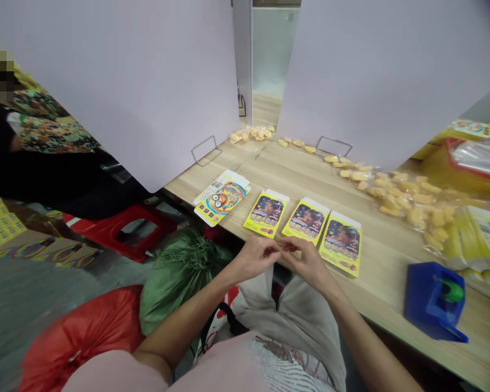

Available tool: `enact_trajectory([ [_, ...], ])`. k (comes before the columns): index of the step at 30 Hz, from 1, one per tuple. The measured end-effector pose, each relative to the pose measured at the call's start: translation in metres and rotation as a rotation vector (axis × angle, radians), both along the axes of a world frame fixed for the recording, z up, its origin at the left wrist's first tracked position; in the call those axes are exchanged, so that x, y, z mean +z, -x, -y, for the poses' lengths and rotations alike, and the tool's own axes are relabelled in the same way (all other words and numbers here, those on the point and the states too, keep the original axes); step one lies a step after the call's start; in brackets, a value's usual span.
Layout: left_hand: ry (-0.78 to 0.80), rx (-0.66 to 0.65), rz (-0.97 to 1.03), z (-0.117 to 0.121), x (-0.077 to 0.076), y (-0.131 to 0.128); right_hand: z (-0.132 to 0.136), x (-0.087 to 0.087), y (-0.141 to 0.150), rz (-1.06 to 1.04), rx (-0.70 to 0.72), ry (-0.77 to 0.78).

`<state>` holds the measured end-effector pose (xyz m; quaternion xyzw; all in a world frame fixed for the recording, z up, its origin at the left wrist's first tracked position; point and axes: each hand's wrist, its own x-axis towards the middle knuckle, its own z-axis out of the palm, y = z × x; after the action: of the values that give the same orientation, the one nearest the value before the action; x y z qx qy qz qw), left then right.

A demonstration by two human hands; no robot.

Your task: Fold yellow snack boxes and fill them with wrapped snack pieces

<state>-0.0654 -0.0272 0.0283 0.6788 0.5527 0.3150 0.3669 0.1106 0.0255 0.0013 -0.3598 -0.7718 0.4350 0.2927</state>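
Observation:
Just over the front edge of the table, my left hand [253, 255] and my right hand [305, 260] meet, fingertips pinched close together. Whatever they hold, if anything, is too small or hidden to make out. Right beyond them lie three yellow cartons with dark printed fronts: one [268, 214] beyond my left hand, one [306, 219] beyond my right hand, and one [341, 243] to the right of it. Further left is a yellow and white carton [221, 199] with a cartoon face with glasses, its flaps spread out.
Small clear packs of yellow pieces [408, 196] spread along the back of the wooden table [387, 250]. A blue tape dispenser [435, 302] stands at right, near yellow packaging [477, 237]. White panels [147, 81] rise behind. Green [179, 277] and red bags [90, 332] and a red stool [122, 231] are at left.

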Motion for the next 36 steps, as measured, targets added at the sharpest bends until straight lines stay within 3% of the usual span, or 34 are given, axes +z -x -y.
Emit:
enact_trajectory([
  [11,0.072,-0.002,0.06,0.0,-0.012,-0.001,0.007,-0.003,-0.002,0.133,-0.03,0.013],
  [25,0.051,-0.041,0.017,0.001,-0.005,-0.004,0.016,0.007,0.003,0.164,-0.013,-0.019],
  [31,0.002,-0.064,-0.247,0.001,-0.003,-0.007,0.018,0.005,0.001,0.175,0.0,-0.032],
  [36,-0.033,-0.06,-0.497,0.003,-0.008,-0.009,0.021,0.006,0.0,0.34,-0.021,-0.139],
])
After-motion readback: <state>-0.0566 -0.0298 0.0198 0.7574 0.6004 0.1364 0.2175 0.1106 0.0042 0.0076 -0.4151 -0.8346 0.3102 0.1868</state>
